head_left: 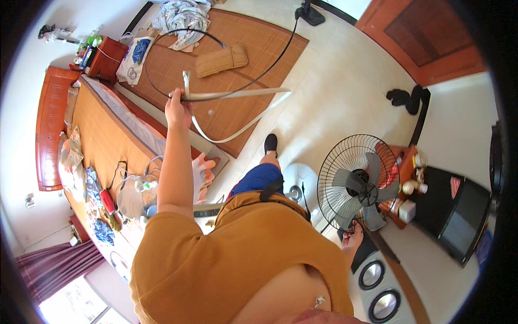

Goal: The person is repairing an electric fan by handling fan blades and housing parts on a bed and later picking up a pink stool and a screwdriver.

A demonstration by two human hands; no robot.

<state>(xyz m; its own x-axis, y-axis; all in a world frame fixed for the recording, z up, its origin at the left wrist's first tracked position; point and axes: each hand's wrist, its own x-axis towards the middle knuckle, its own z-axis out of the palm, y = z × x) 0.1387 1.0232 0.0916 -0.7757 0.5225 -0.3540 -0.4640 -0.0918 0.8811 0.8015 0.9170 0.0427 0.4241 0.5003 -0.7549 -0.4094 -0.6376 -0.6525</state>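
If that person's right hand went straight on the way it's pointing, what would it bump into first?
Most likely the fan's wire guard: the right hand is at its lower rim in the picture, apparently touching it, though depth is hard to judge from this view.

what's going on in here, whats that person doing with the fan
One person's left hand is stretched out, holding a looped white band and a thin black cord. The right hand is at the lower edge of the fan; whether it grips is hard to tell. A brown mat lies on the floor ahead.
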